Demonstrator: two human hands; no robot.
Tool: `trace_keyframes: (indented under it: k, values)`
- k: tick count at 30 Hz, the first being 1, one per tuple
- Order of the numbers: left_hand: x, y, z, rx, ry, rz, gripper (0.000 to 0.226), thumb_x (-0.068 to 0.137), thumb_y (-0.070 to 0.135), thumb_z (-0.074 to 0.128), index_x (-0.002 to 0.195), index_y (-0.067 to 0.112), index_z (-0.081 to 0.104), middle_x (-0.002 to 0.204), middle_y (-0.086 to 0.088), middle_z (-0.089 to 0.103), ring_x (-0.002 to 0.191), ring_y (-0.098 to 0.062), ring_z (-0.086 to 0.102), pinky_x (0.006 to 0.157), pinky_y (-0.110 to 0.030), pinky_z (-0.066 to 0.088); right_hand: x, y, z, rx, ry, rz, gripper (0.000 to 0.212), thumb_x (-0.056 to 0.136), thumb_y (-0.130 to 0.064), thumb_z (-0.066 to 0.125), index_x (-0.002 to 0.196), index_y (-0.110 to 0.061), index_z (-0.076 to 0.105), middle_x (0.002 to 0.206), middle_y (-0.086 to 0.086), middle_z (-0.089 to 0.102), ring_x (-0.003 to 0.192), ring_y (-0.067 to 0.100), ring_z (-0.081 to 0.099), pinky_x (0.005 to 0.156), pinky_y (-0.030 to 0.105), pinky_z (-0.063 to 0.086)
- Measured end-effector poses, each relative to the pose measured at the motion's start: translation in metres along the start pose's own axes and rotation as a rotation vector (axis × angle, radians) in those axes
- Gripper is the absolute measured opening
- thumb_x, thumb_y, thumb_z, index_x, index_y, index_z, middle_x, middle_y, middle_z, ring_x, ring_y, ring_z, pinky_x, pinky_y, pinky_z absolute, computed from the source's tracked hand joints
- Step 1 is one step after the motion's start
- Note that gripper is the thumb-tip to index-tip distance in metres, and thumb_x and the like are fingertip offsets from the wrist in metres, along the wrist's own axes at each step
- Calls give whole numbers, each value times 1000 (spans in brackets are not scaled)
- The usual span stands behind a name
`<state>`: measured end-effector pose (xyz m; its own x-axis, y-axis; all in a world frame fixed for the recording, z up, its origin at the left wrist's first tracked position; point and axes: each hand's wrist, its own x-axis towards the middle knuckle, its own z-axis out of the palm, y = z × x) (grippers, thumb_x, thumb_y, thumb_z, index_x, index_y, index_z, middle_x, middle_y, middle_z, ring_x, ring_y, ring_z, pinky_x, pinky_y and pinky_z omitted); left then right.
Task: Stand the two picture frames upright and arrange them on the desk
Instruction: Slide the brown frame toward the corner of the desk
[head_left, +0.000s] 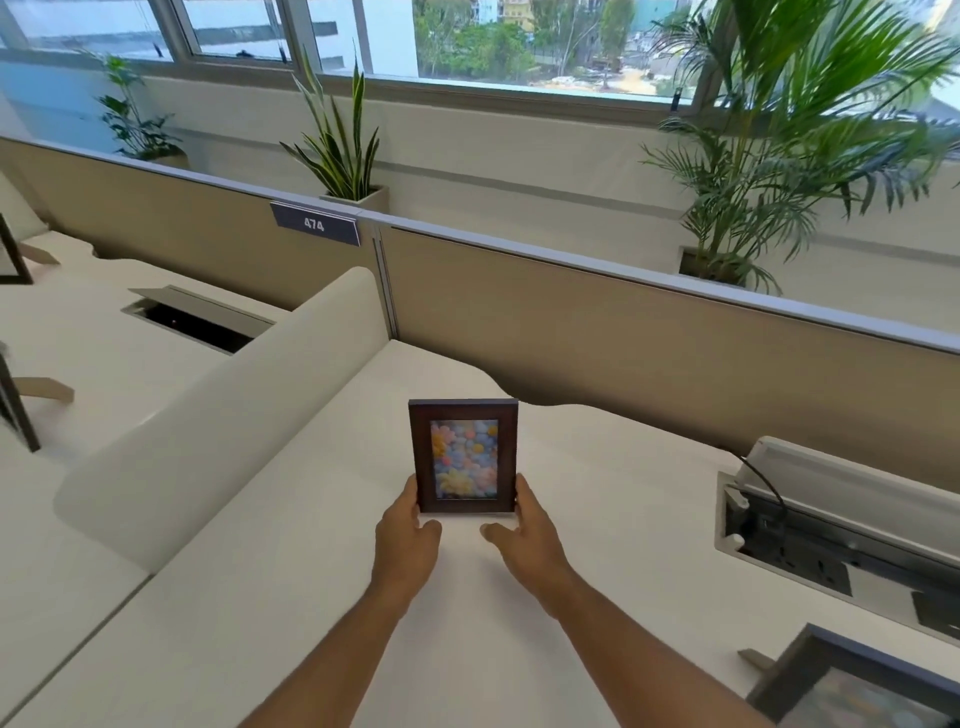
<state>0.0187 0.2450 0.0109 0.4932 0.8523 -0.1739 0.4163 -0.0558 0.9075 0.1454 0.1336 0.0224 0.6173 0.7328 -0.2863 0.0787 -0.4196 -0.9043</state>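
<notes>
A small dark-brown picture frame (464, 454) with a pastel flower picture stands upright in the middle of the white desk (311, 597), facing me. My left hand (408, 535) grips its lower left edge and my right hand (522, 535) its lower right edge, thumbs pointing inward below it. A second, larger dark frame (852, 680) sits at the bottom right corner of the view, tilted, with its stand leg showing; part of it is cut off by the view's edge.
A beige partition (649, 332) with a "474" label (314, 224) runs behind the desk. An open cable box (831, 525) with sockets lies at the right. A white divider (234, 405) separates the neighbouring desk, where other frames (15, 410) stand. Potted plants line the window.
</notes>
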Motion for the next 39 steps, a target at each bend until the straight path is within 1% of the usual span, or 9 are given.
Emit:
trace_keyframes:
  k: [4,8,13,17,23,26,30,36,39]
  values:
    - [23,0,-6,-1,36,-10,68,96,-12,54,156,21,48,144,-4,67,134,-26,62,115,-52,52,25,-8,8,-16,-28,-8,75,93,-15,70,157,-31,35,149,-9,53,135,15,52,113,35,46]
    - [43,-3,-10,9,64,-16,68,95,-12,54,155,20,49,141,-5,68,132,-27,64,113,-51,54,46,-12,14,-19,-33,-15,74,91,-14,71,155,-32,38,145,-9,57,133,16,55,111,35,48]
    - [63,-5,-10,4,85,-1,69,93,-11,53,153,22,51,138,-4,69,129,-26,64,112,-52,55,64,-15,18,-13,-47,-11,77,91,-16,72,156,-34,35,140,-14,55,132,14,53,111,35,48]
    - [71,-5,-9,5,91,-3,68,94,-10,53,154,21,50,140,-4,68,131,-26,63,113,-52,54,73,-15,20,-15,-42,-4,79,91,-17,73,157,-34,33,148,-9,54,135,17,53,114,40,48]
    - [76,-10,-5,58,104,1,70,94,-9,54,155,25,48,140,-1,68,130,-25,64,113,-50,55,78,-10,21,-27,-36,6,80,92,-16,72,158,-33,31,150,-8,53,137,18,52,114,40,48]
    - [77,-13,-4,71,105,-13,71,95,-7,55,157,26,44,143,0,67,133,-23,62,114,-45,52,79,-8,23,-35,-36,11,84,92,-17,73,160,-33,27,155,-7,48,142,18,48,116,41,45]
    - [80,-14,-3,88,104,-22,72,95,-5,56,159,26,42,143,1,66,134,-23,61,111,-41,52,81,-8,24,-49,-44,30,89,93,-18,73,163,-30,19,162,-6,41,148,21,42,120,45,42]
    - [81,-17,-2,92,100,-47,74,98,-4,56,163,24,36,153,-2,61,142,-26,56,115,-45,49,83,-4,23,-72,-55,74,94,95,-22,72,166,-28,11,168,-3,32,153,23,36,121,44,38]
    - [80,-20,-1,101,100,-95,74,101,0,58,166,19,28,163,-5,50,150,-30,49,118,-48,46,83,-2,22,-90,-48,125,95,95,-28,72,166,-25,9,172,-1,24,155,25,32,120,43,37]
